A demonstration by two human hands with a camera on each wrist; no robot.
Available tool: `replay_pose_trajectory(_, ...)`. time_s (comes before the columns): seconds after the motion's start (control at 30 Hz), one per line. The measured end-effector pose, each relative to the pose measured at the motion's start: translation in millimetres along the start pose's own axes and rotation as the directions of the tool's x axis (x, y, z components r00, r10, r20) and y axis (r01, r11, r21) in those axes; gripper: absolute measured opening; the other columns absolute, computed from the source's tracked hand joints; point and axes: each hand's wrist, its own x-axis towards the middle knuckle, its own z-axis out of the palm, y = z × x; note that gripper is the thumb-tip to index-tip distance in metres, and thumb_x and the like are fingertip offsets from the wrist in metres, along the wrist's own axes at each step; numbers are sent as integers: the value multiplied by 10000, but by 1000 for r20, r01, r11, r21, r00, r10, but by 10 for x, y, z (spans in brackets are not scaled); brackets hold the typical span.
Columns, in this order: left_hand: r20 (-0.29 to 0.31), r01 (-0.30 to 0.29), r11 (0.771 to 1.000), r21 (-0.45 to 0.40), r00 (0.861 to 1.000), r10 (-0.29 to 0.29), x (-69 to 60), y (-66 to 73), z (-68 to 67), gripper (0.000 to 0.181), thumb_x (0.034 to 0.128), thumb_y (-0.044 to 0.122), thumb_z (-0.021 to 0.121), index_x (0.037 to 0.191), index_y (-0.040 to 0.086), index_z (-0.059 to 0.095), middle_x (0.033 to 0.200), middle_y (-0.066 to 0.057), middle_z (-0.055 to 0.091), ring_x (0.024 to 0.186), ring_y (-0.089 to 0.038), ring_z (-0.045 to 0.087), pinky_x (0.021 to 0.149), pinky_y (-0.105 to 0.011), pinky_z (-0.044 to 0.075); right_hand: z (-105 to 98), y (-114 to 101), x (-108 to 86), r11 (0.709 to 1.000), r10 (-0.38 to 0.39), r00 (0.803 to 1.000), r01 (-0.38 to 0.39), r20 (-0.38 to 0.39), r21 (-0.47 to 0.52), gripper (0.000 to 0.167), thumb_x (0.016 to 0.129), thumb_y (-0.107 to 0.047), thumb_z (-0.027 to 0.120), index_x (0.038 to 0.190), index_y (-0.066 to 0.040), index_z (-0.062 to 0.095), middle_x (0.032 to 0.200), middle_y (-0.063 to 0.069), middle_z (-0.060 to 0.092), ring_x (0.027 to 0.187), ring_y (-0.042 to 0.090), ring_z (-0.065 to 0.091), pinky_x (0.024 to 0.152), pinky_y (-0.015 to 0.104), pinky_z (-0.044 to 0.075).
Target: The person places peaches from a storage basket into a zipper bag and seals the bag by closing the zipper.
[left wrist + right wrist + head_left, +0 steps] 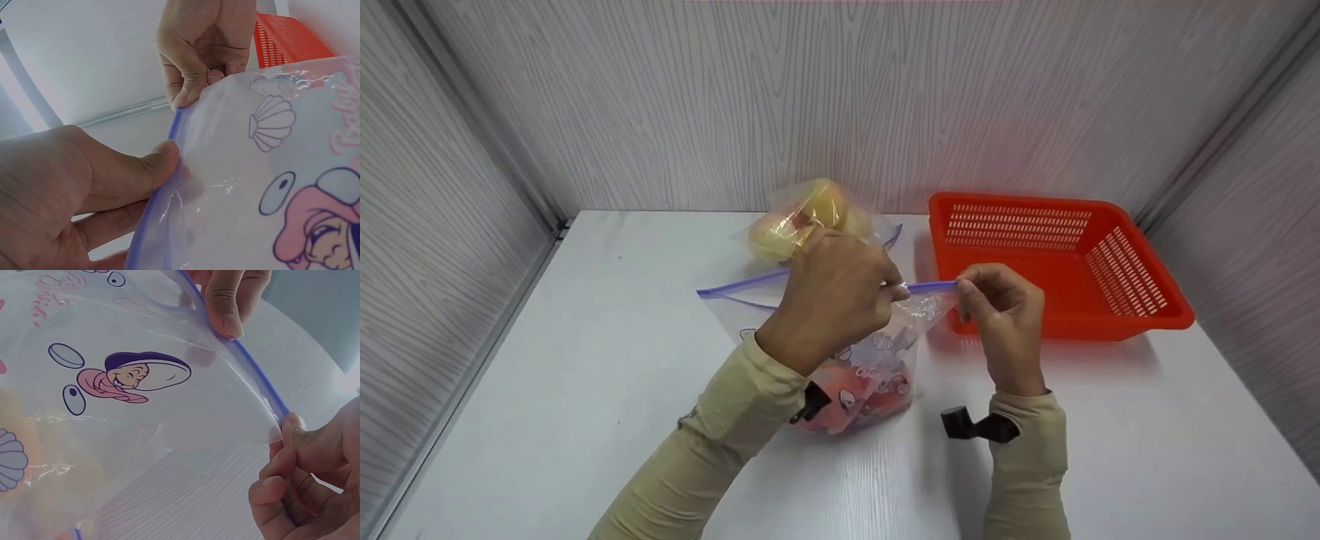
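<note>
A clear zip bag (877, 349) with a purple zip strip and printed shells and cartoon figures stands upright on the table, with reddish round things at its bottom. My left hand (840, 289) pinches the strip partway along, thumb on the near side in the left wrist view. At the strip's right end, my right hand (1009, 319) pinches the corner between thumb and fingers, plain in the right wrist view. Between the hands the zip (259, 377) looks like one line. Left of my left hand, the two purple edges (742, 283) stand apart.
Behind the held bag lies another clear bag (810, 221) of yellow-red round fruit, partly hidden by my left hand. A red plastic basket (1057, 322) with slotted sides stands at the right, close to my right hand. Grey wood-grain panels (840, 97) enclose the white table (585, 360).
</note>
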Motion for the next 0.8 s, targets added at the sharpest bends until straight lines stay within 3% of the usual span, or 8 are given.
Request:
replay_pose_trajectory(0.2, -33, -9, 999, -36, 999, 8, -53, -60, -37, 99, 856, 249, 809, 913, 176, 843, 791, 31, 753, 699, -198, 638, 798, -414, 488, 7, 3, 15, 1000, 1, 1000, -1, -10, 27, 114, 943, 53, 656, 908, 157, 626, 776, 198, 611, 593, 267, 493, 543, 239, 521)
replay_pose_trajectory(0.3, -52, -16, 999, -52, 999, 14, -85, -90, -44, 76, 848, 238, 815, 862, 168, 840, 721, 27, 723, 686, -205, 619, 830, -422, 487, 8, 0, 12, 1000, 7, 1000, -6, -17, 30, 113, 942, 55, 655, 910, 159, 627, 779, 180, 618, 597, 245, 501, 548, 239, 522)
replay_pose_trajectory(0.43, -79, -20, 998, -52, 997, 16, -131, -143, -53, 67, 842, 224, 813, 807, 169, 829, 634, 6, 662, 659, -217, 565, 758, -406, 475, -2, 6, 7, 1000, 14, 999, -13, -32, 25, 117, 945, 47, 653, 916, 158, 630, 778, 146, 625, 605, 232, 509, 558, 245, 524)
replay_pose_trajectory(0.6, -107, -17, 999, -38, 994, 13, -209, -230, -81, 49, 817, 223, 833, 844, 183, 843, 656, -24, 656, 665, -221, 556, 691, -431, 486, -20, 24, 10, 1000, 11, 999, -10, -48, 19, 121, 942, 55, 651, 912, 169, 624, 757, 125, 622, 599, 213, 514, 552, 251, 515)
replay_pose_trajectory(0.8, -88, 25, 999, -44, 996, -29, -317, -334, -154, 106, 818, 240, 850, 900, 175, 843, 705, -23, 682, 651, -200, 568, 763, -464, 495, -48, 18, 19, 999, 31, 997, -29, -72, 24, 105, 942, 51, 655, 913, 151, 638, 756, 133, 623, 605, 220, 524, 568, 252, 522)
